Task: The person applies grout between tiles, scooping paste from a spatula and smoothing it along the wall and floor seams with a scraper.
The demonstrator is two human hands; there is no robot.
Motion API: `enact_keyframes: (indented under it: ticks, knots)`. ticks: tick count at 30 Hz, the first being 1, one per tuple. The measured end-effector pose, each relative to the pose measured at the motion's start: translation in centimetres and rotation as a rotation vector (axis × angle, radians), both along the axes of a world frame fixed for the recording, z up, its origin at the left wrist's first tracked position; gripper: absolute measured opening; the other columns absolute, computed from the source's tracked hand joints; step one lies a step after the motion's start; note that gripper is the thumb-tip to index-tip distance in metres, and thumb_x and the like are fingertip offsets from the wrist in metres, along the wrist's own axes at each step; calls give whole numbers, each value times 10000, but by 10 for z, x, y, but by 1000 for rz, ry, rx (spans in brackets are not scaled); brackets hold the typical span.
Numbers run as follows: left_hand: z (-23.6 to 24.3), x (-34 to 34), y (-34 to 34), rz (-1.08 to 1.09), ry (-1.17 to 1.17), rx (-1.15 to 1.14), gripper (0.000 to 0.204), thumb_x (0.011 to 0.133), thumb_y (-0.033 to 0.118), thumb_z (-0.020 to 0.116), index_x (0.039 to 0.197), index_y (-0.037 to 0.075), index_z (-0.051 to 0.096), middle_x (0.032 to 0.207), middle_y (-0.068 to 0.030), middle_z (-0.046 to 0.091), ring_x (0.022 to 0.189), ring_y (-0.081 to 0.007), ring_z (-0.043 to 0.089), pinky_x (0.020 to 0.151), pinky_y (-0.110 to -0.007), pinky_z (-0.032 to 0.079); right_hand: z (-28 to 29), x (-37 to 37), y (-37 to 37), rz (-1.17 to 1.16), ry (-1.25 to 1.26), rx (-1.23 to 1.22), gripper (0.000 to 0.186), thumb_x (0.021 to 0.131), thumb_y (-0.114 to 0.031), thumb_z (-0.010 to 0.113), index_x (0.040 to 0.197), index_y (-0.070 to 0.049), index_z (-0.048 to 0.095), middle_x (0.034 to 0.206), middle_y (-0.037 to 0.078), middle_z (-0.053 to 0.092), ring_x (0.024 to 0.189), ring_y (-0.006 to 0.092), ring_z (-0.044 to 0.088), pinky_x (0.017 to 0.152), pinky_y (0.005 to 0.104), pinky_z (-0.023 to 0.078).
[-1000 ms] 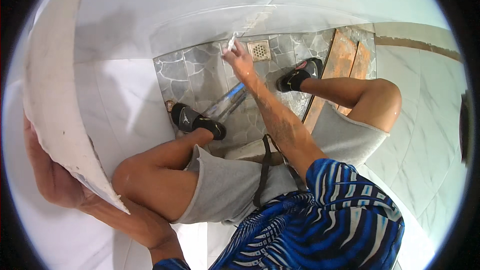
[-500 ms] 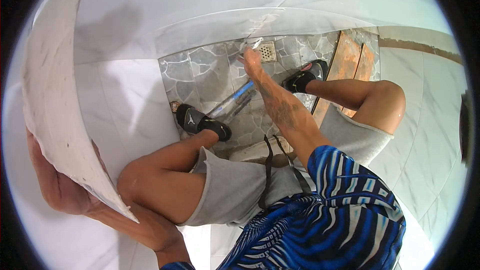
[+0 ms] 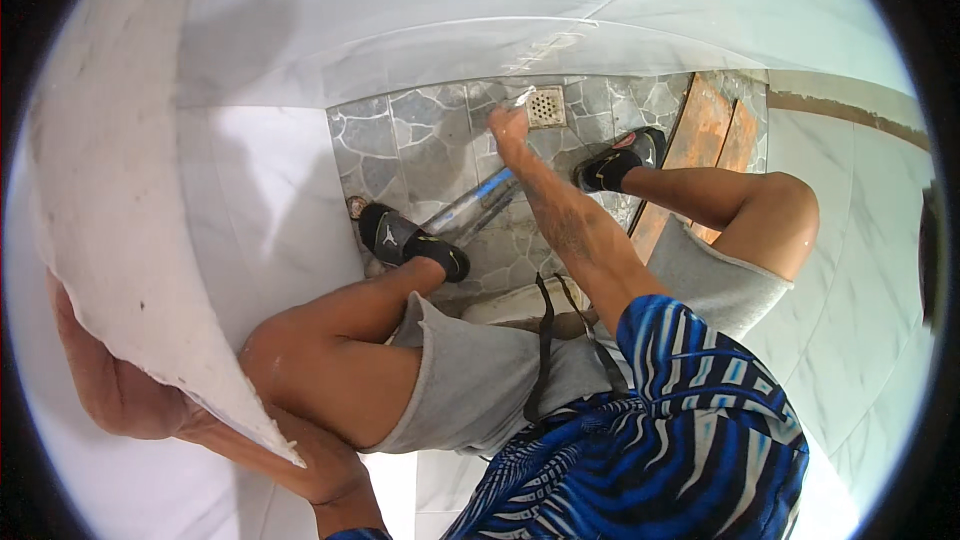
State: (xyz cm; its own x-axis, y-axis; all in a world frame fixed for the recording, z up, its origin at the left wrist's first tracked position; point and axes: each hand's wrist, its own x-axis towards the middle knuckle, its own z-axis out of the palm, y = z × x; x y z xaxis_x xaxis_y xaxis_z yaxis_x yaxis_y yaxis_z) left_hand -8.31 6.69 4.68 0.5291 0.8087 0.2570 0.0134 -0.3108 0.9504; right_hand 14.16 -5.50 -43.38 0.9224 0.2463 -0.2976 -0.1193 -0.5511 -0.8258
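White panel [image 3: 120,190] lies over your left grip [image 3: 105,385], presumably for support; fingers hidden, closure unclear. Your right grip [image 3: 510,126] pinches a small white piece [image 3: 525,95], drain [image 3: 547,109] just right.

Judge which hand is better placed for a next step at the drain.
Likely right: the right hand is beside the drain; the left hand is farther, partly behind the pale slab.

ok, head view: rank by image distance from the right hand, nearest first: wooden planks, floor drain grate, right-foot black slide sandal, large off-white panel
1. Floor drain grate: just right of the right hand.
2. Right-foot black slide sandal: right, slightly lower.
3. Wooden planks: farther right.
4. Large off-white panel: far left.
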Motion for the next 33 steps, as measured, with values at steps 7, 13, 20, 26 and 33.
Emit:
enact_keyframes:
  ticks: [7,13,20,26,33]
  knots:
    - [-5,6,2,-22,-23,-15,436,967,140,294,1274,-156,385,1273,-269,474,1111,-259,557,883,-282,481,-9,40,15,271,-30,-82,440,845,-341,564,838,96,611,796,308,623,783,414,639,678,466,483]
    - [-4,3,0,-7,-12,-9,431,967,136,297,1268,-156,394,1270,-274,477,1107,-266,561,879,-285,487,-9,9,-10,-101,369,281,311,866,-116,524,1044,139,526,875,201,651,632,268,653,557,383,538]
    - [-7,4,4,-23,-26,-22,425,968,132,300,1261,-157,404,1266,-280,481,1103,-274,566,873,-288,493,19,48,-10,-272,844,569,224,870,-91,507,1033,63,506,918,183,627,692,285,640,460,308,413]
    - [-8,7,5,-38,-48,-36,420,968,129,303,1255,-157,412,1263,-284,484,1099,-281,570,869,-291,499,13,77,-12,-338,1020,609,225,923,-110,468,1119,2,466,1006,196,577,874,336,625,445,297,374]
    - [-7,8,6,-58,-27,-35,414,968,125,305,1248,-157,423,1259,-290,487,1095,-289,575,863,-295,505,39,70,-25,-351,969,782,156,912,-85,515,1033,14,518,959,167,547,758,253,553,543,300,441]
